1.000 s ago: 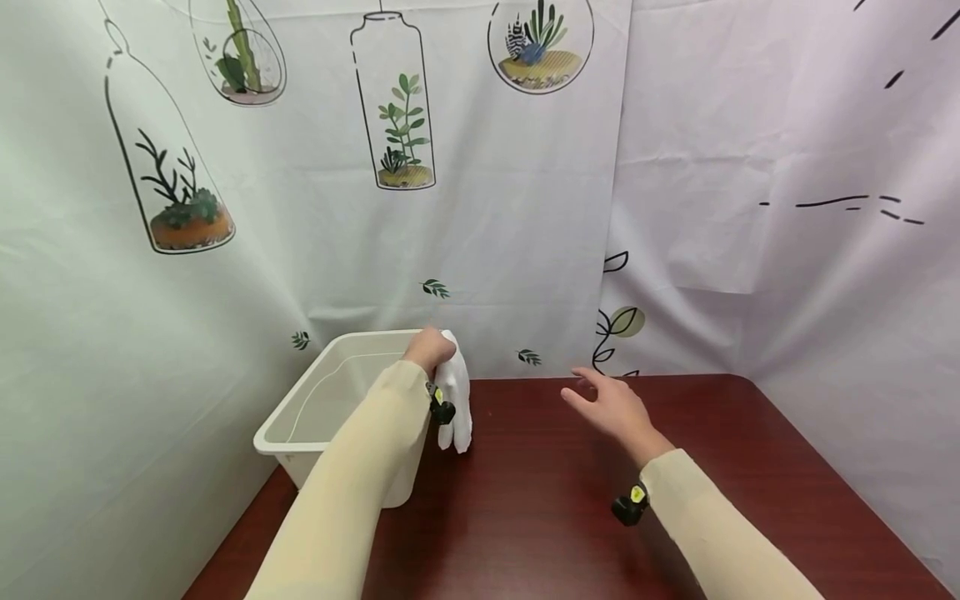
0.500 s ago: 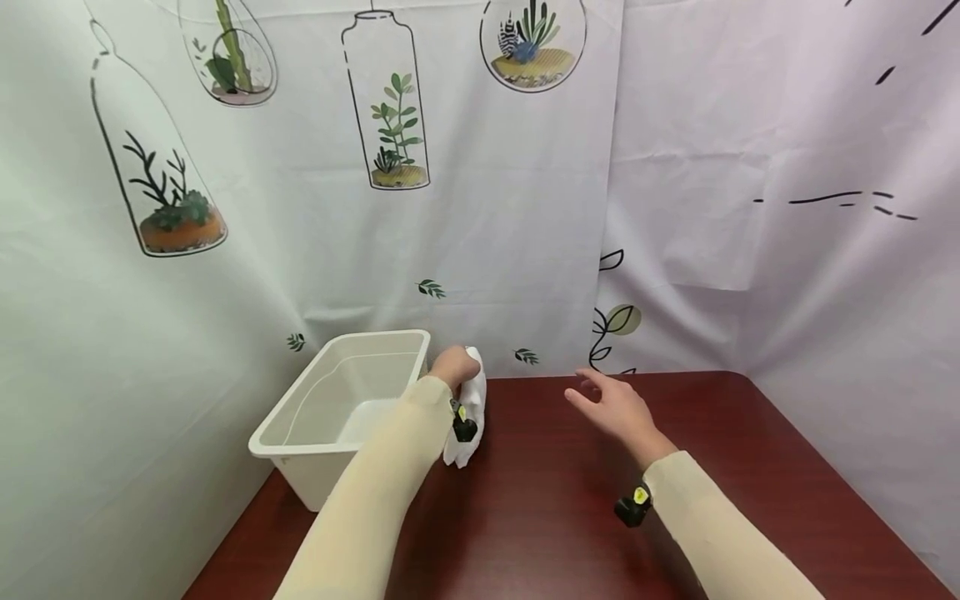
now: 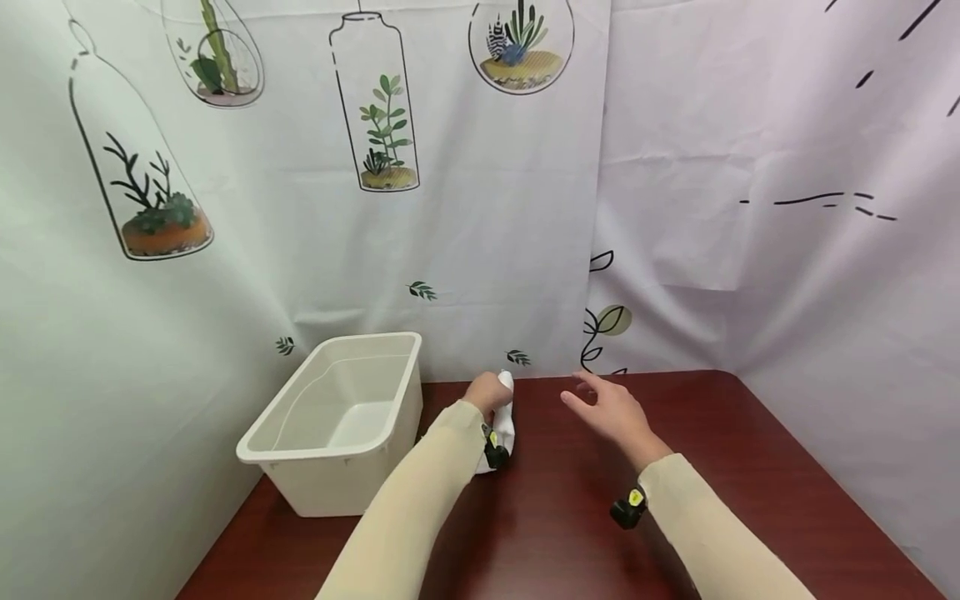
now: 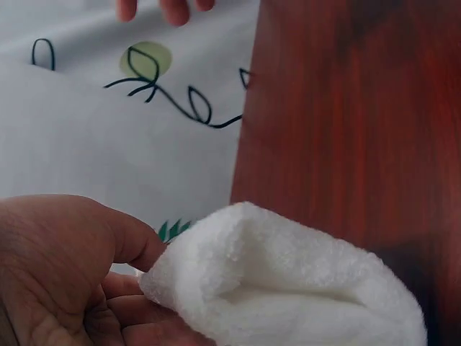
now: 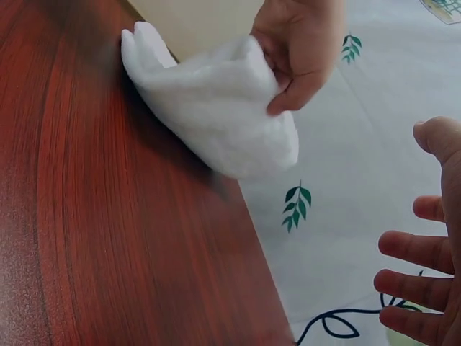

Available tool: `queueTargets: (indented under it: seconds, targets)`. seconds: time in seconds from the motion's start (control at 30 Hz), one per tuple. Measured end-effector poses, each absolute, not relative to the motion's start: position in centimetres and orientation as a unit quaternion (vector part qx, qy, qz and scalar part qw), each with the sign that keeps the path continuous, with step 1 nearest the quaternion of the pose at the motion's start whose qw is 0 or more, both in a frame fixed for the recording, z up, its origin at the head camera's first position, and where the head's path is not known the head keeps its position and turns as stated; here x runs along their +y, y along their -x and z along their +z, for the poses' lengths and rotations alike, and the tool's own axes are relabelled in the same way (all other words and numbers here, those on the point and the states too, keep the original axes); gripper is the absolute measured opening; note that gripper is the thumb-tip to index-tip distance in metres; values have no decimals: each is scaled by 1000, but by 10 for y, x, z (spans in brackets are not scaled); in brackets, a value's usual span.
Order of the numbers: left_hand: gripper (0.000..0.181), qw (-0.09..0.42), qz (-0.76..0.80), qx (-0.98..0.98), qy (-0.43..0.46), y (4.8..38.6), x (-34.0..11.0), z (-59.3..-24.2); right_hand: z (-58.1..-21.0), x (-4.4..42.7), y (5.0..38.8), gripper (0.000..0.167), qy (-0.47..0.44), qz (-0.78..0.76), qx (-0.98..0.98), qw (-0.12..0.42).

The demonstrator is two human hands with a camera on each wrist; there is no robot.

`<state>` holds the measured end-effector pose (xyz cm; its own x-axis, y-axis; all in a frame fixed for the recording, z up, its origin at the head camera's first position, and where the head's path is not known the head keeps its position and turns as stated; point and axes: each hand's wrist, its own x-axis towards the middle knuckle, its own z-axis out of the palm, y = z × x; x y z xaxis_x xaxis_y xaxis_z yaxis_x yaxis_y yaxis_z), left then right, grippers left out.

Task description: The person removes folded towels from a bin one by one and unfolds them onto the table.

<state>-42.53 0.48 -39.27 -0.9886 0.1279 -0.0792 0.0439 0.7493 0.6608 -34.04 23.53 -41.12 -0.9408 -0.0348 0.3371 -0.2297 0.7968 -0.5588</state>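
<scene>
My left hand (image 3: 487, 393) pinches one end of a white, fluffy folded towel (image 3: 506, 427) between thumb and fingers. In the left wrist view the folded towel (image 4: 310, 288) shows a soft pile and a loose opening between its layers. The right wrist view has the towel (image 5: 209, 108) hanging from the left hand (image 5: 306, 43), its far end low over the table. To the right, my right hand (image 3: 611, 414) hovers above the table with fingers spread and relaxed, apart from the towel and holding nothing.
An off-white plastic bin (image 3: 337, 487) stands at the left of the dark red wooden table (image 3: 555, 517); no contents show inside it. Behind the table hangs a white curtain (image 3: 510, 208) printed with plants, and more curtain closes off both sides.
The left hand has carried the towel from the bin's right rim rightward and down over the table, towards the right hand. The right hand stays about where it was.
</scene>
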Motion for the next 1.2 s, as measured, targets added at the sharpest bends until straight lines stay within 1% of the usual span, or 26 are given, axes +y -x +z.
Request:
queueTargets:
  seconds: [0.1, 0.23, 0.3, 0.37, 0.43, 0.47, 0.57, 0.63, 0.67, 0.77, 0.8, 0.83, 0.9, 0.93, 1.07, 1.2]
  targets:
    - [25, 67, 371, 924, -60, 425, 7, -405, -413, 235, 341, 67, -66, 308, -936, 157]
    - [35, 112, 419, 900, -52, 424, 8, -413, -414, 235, 341, 61, -61, 309, -936, 156]
    - [37, 123, 431, 893, -41, 422, 7, -414, -414, 235, 341, 60, -62, 308, -937, 154]
    - [32, 110, 418, 901, -38, 422, 5, -415, -415, 235, 342, 62, -63, 307, -938, 150]
    - [19, 87, 393, 915, -41, 420, 3, -416, -416, 235, 342, 64, -62, 308, -938, 148]
    - [17, 74, 374, 923, -47, 420, 1, -416, -416, 235, 342, 65, -62, 308, -938, 148]
    - [35, 26, 315, 946, -67, 419, -2, -418, -417, 234, 344, 63, -68, 311, -936, 152]
    - [40, -4, 285, 955, -80, 417, -6, -421, -418, 232, 345, 60, -74, 316, -933, 155]
    - [39, -16, 276, 957, -85, 416, -8, -423, -418, 231, 346, 57, -75, 319, -932, 155]
    - [22, -50, 265, 958, -97, 408, -15, -429, -420, 227, 347, 51, -83, 333, -927, 150]
    - [18, -57, 264, 957, -101, 404, -18, -431, -420, 225, 347, 49, -82, 337, -926, 146]
    - [20, -61, 263, 957, -106, 401, -20, -433, -421, 223, 347, 48, -81, 342, -925, 143]
    - [30, -79, 261, 955, -117, 395, -25, -437, -422, 219, 348, 46, -82, 348, -923, 140]
    - [32, -82, 260, 955, -118, 392, -28, -440, -422, 217, 348, 46, -81, 352, -922, 138]
    - [33, -94, 290, 945, -115, 384, -38, -449, -428, 205, 351, 44, -78, 375, -914, 132]
    - [35, -85, 311, 938, -125, 379, -46, -461, -438, 189, 356, 44, -77, 396, -907, 119]
